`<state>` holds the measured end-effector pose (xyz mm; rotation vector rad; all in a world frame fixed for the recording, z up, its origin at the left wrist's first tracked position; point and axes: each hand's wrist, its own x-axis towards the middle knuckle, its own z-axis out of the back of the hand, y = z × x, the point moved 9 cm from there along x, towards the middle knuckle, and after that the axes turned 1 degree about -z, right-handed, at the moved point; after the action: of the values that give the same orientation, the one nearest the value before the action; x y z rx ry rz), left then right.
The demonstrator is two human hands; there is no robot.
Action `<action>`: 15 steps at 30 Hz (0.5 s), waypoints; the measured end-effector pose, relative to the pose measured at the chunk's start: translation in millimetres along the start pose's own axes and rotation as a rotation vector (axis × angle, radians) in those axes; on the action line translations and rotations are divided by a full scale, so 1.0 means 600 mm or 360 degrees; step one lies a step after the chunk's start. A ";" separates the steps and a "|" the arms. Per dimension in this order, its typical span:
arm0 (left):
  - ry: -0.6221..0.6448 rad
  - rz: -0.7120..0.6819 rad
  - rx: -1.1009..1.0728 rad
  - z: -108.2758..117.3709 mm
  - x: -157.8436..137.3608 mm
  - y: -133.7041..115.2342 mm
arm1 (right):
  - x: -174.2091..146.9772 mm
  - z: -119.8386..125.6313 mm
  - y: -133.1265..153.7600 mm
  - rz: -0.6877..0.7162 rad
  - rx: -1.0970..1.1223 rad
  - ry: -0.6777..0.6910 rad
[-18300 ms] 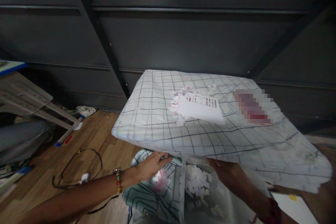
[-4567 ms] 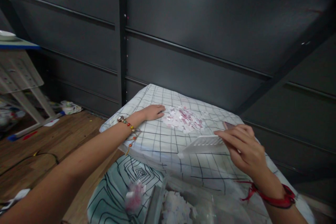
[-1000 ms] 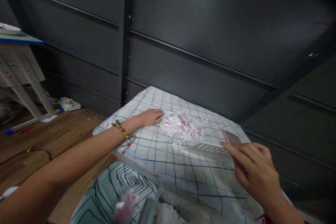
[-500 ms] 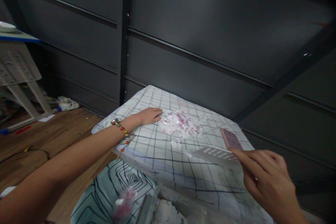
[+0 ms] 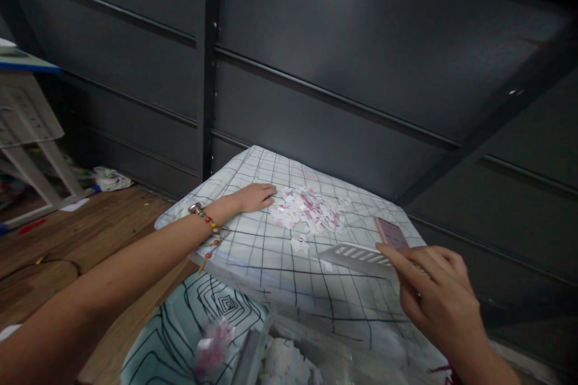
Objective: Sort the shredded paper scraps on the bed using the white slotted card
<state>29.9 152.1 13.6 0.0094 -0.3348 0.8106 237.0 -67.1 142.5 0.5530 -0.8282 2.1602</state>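
white slotted panel (image 5: 354,255) tilted over checked cloth (image 5: 266,264), gripped in rt hand (image 5: 438,295), nr pink phone (image 5: 392,233); lt hand (image 5: 255,197) palm-down on cloth, fingers (image 5: 266,189) loose, just beside paper scraps (image 5: 309,210) piled mid-cloth; clear tub (image 5: 343,355) w/ more scraps in front.

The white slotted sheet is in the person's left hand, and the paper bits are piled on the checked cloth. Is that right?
Not quite: the head view shows the white slotted sheet in the right hand, not the left hand. The paper bits are piled on the checked cloth.
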 end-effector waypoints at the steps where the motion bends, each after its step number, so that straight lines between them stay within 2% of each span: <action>1: -0.0005 -0.0005 -0.0005 0.000 0.000 0.000 | 0.003 -0.004 0.002 -0.0010 0.0015 0.0012; 6: -0.0017 -0.0028 0.0008 0.002 0.000 -0.003 | 0.006 -0.005 0.012 -0.0019 0.0105 0.0015; 15: 0.0055 -0.0030 -0.0008 0.001 0.002 -0.005 | -0.004 0.005 0.020 0.0003 -0.0027 0.0015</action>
<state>32.7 151.0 14.7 -0.0064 -0.3037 0.7906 229.5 -76.5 138.4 0.5331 -0.8416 2.1540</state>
